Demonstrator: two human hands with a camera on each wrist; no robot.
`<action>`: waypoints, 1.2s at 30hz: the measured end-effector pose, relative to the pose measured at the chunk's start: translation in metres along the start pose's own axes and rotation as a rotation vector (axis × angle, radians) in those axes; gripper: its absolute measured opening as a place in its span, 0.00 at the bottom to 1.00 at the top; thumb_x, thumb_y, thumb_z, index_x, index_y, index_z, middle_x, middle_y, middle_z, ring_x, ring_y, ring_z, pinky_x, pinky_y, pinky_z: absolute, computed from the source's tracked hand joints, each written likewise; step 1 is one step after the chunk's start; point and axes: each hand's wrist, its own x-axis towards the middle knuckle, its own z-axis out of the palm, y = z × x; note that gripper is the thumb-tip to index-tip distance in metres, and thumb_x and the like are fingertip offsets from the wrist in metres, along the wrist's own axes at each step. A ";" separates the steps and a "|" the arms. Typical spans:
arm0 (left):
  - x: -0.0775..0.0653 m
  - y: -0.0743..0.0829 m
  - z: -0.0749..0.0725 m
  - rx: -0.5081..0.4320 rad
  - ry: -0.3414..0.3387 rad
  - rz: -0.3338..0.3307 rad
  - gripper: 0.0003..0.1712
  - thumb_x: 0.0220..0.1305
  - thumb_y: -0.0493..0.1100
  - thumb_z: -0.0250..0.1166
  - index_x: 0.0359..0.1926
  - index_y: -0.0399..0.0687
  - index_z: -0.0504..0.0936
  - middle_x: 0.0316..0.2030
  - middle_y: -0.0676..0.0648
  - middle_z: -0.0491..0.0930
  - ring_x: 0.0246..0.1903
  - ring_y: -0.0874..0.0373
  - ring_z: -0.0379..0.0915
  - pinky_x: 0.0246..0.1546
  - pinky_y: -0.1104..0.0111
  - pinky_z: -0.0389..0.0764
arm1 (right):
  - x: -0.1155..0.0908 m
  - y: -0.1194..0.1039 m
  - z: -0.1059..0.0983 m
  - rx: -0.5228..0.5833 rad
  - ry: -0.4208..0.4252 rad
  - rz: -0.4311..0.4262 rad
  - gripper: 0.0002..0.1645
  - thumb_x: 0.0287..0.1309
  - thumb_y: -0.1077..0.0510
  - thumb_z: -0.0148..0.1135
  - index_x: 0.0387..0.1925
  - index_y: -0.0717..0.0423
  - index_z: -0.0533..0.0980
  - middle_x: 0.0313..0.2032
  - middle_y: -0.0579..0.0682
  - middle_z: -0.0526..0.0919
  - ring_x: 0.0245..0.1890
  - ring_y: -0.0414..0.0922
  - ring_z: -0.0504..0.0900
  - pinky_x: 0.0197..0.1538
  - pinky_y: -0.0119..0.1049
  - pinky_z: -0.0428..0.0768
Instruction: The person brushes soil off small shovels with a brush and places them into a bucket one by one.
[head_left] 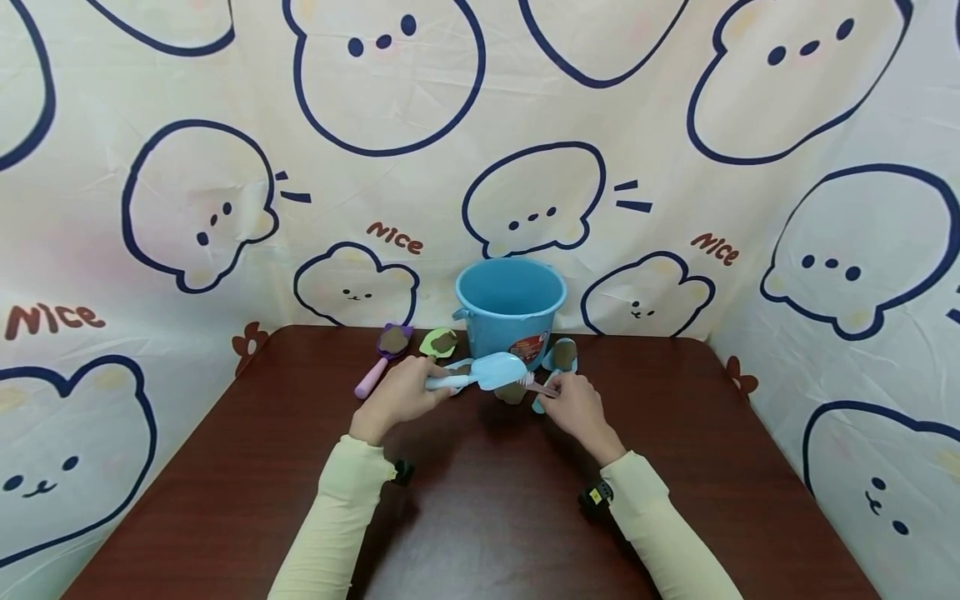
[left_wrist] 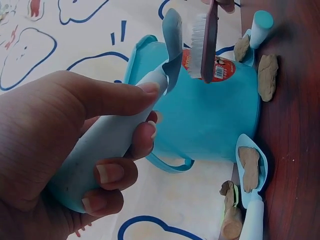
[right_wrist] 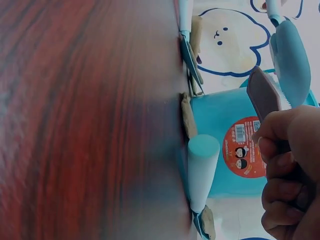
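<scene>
My left hand grips the handle of a light blue toy shovel, its blade pointing right, raised above the table. The fingers wrap round the handle in the left wrist view. My right hand holds a brush with a brownish-pink back and white bristles. Those bristles face the shovel blade closely; whether they touch it I cannot tell. Behind both tools stands a blue bucket with a red label. A brown clay-like lump lies at the bucket's foot, partly hidden in the head view.
Left of the bucket lie a purple scoop with a pink handle, a green scoop and a blue shovel, each bearing a brown lump. Another loaded blue shovel lies on the right. A patterned cloth backs the dark table.
</scene>
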 end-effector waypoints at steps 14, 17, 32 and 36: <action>0.001 0.002 0.006 -0.002 -0.014 0.015 0.15 0.65 0.45 0.72 0.49 0.43 0.89 0.40 0.46 0.88 0.27 0.60 0.75 0.30 0.70 0.80 | -0.008 -0.013 0.017 -0.029 -0.046 -0.105 0.08 0.58 0.57 0.72 0.25 0.54 0.83 0.16 0.43 0.77 0.17 0.41 0.72 0.19 0.36 0.69; 0.002 0.002 0.008 -0.003 -0.020 0.010 0.15 0.65 0.46 0.72 0.49 0.44 0.89 0.38 0.47 0.87 0.25 0.60 0.73 0.28 0.70 0.78 | -0.009 -0.016 0.020 -0.015 -0.052 -0.114 0.07 0.58 0.57 0.73 0.27 0.54 0.84 0.17 0.42 0.78 0.17 0.40 0.72 0.19 0.36 0.69; 0.003 0.000 0.010 -0.024 -0.031 0.012 0.15 0.65 0.46 0.72 0.49 0.43 0.89 0.35 0.50 0.86 0.22 0.62 0.72 0.24 0.69 0.77 | -0.007 -0.014 0.013 -0.018 -0.007 -0.138 0.06 0.58 0.57 0.73 0.27 0.54 0.85 0.17 0.42 0.78 0.19 0.40 0.72 0.20 0.36 0.69; 0.003 0.000 0.010 -0.027 -0.024 0.017 0.15 0.65 0.46 0.72 0.49 0.43 0.89 0.36 0.49 0.87 0.23 0.62 0.72 0.26 0.69 0.77 | -0.006 -0.011 0.011 -0.020 0.013 -0.137 0.07 0.57 0.57 0.73 0.26 0.53 0.85 0.18 0.42 0.79 0.20 0.40 0.72 0.20 0.36 0.70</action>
